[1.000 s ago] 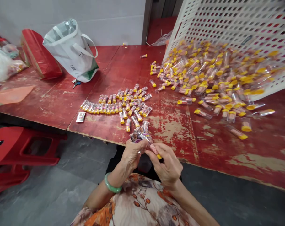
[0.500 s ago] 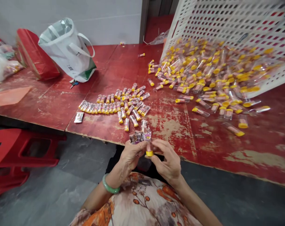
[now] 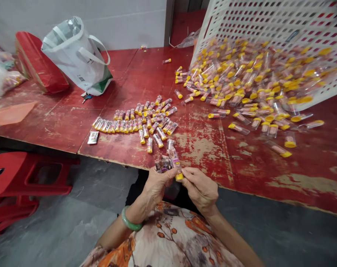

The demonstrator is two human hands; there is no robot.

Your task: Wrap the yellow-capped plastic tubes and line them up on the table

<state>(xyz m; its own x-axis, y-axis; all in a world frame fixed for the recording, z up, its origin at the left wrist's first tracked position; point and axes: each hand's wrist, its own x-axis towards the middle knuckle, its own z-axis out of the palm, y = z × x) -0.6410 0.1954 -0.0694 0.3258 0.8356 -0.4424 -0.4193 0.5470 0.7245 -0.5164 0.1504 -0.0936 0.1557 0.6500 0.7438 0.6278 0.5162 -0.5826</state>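
Observation:
At the near edge of the worn red table (image 3: 202,148), my left hand (image 3: 156,184) is closed on a small stack of printed labels (image 3: 163,165) and steadies a clear tube with a yellow cap (image 3: 175,162). My right hand (image 3: 199,188) pinches the capped end of that same tube. The tube points up and away from me. On the table just beyond lie rows of several finished tubes (image 3: 140,120). To the right, a large heap of loose yellow-capped tubes (image 3: 249,81) spills from a tipped white perforated crate (image 3: 271,29).
A white shopping bag (image 3: 76,55) and a red bag (image 3: 39,63) stand at the back left, with keys (image 3: 85,97) beside them. A single label packet (image 3: 93,137) lies near the table edge. A red plastic stool (image 3: 26,174) stands on the grey floor at left.
The tube turned from lying sideways between my hands to standing cap-down, then tilted away. My right fingers shifted to grip the yellow cap. Both hands stayed at the table edge.

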